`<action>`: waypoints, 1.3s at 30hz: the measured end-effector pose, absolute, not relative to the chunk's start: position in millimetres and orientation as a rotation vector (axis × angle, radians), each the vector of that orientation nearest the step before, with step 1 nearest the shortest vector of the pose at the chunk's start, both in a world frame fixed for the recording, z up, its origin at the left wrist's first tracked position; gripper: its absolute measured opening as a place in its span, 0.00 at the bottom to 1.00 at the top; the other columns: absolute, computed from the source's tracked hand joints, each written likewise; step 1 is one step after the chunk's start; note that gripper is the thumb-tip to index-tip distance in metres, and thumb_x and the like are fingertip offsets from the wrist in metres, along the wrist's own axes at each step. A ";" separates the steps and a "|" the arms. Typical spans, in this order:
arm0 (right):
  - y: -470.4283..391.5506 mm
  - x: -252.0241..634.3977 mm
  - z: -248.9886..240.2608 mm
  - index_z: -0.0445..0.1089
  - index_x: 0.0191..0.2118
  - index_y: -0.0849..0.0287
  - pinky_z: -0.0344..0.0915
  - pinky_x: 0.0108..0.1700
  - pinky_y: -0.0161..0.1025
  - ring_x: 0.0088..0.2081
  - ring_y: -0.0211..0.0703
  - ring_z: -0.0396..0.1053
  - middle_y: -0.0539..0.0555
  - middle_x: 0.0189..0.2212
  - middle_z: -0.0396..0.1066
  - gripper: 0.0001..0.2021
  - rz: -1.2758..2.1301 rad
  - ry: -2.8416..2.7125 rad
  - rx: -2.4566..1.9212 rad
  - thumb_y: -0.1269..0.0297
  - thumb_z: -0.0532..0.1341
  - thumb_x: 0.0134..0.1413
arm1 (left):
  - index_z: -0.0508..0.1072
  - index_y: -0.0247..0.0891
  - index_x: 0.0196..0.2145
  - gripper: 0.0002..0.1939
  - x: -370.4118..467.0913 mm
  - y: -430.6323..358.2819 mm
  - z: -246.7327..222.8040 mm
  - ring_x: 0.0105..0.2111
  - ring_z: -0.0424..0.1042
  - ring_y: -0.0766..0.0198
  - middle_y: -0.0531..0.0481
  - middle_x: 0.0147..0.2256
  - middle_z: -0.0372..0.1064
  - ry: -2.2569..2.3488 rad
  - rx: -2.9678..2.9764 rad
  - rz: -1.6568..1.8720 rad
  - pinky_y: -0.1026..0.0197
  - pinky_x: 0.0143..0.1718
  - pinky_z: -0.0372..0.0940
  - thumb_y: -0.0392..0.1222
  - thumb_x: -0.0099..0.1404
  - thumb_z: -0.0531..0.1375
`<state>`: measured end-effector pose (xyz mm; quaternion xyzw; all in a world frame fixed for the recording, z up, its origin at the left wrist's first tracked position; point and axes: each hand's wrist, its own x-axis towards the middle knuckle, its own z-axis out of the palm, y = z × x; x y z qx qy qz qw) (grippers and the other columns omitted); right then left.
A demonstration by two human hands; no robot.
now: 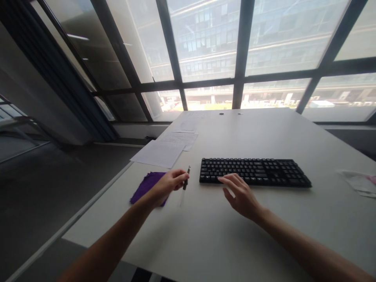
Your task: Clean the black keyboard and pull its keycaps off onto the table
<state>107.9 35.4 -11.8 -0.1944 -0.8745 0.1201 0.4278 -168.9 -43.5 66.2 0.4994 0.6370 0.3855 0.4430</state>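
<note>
My left hand (172, 183) is pinched around a slim, dark, pen-like tool (186, 183) with a shiny top end and a pale, thin lower end; its exact kind is unclear. The tool stands nearly upright, a little left of a black keyboard (252, 171). Beneath my left hand and wrist lies a purple cloth (146, 188), partly covered by them. My right hand (241, 197) is open with its fingers apart, held at the keyboard's near edge. Whether its fingertips touch the keys, I cannot tell.
Several sheets of paper (160, 153) lie along the left side of the white table (223, 235). A crumpled white and pink wipe or packet (360, 182) rests at the right. Large windows (205, 39) rise behind the table's far edge.
</note>
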 end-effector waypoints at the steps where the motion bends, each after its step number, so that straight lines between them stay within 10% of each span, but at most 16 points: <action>1: 32.9 106.6 -11.2 0.62 0.62 0.51 0.70 0.49 0.53 0.47 0.52 0.69 0.59 0.47 0.71 0.23 0.305 -2.210 -0.462 0.71 0.57 0.63 | 0.70 0.36 0.34 0.19 -150.9 -39.3 62.5 0.24 0.59 0.70 0.53 0.27 0.64 1.453 1.157 0.982 0.65 0.27 0.52 0.56 0.61 0.63; 10: 33.9 115.0 -10.1 0.65 0.57 0.51 0.70 0.45 0.46 0.43 0.47 0.72 0.56 0.43 0.72 0.17 0.562 -1.944 -0.518 0.71 0.50 0.67 | 0.72 0.35 0.36 0.19 -58.5 0.9 44.0 0.24 0.58 0.70 0.56 0.25 0.61 1.065 1.178 1.108 0.64 0.27 0.52 0.55 0.60 0.66; 17: 42.3 105.9 -17.5 0.67 0.43 0.56 0.68 0.27 0.37 0.25 0.40 0.70 0.50 0.27 0.74 0.11 1.108 -1.603 -0.754 0.58 0.64 0.59 | 0.79 0.33 0.33 0.16 -49.1 12.4 41.8 0.27 0.64 0.66 0.51 0.25 0.68 1.158 1.360 1.174 0.63 0.29 0.59 0.51 0.63 0.64; 23: 45.1 105.7 -12.8 0.68 0.36 0.58 0.63 0.22 0.34 0.21 0.39 0.70 0.49 0.22 0.72 0.14 1.301 -1.443 -0.804 0.53 0.67 0.55 | 0.79 0.37 0.44 0.16 -79.8 33.1 29.5 0.40 0.73 0.58 0.44 0.42 0.75 1.431 1.782 1.209 0.60 0.39 0.67 0.49 0.67 0.60; 39: 179.9 224.1 -19.6 0.72 0.29 0.62 0.63 0.33 0.38 0.27 0.40 0.66 0.53 0.25 0.71 0.23 0.469 -1.152 -1.360 0.42 0.65 0.49 | 0.71 0.31 0.57 0.27 -143.5 31.2 -15.6 0.56 0.69 0.51 0.39 0.56 0.71 1.741 1.674 1.202 0.50 0.60 0.61 0.53 0.71 0.50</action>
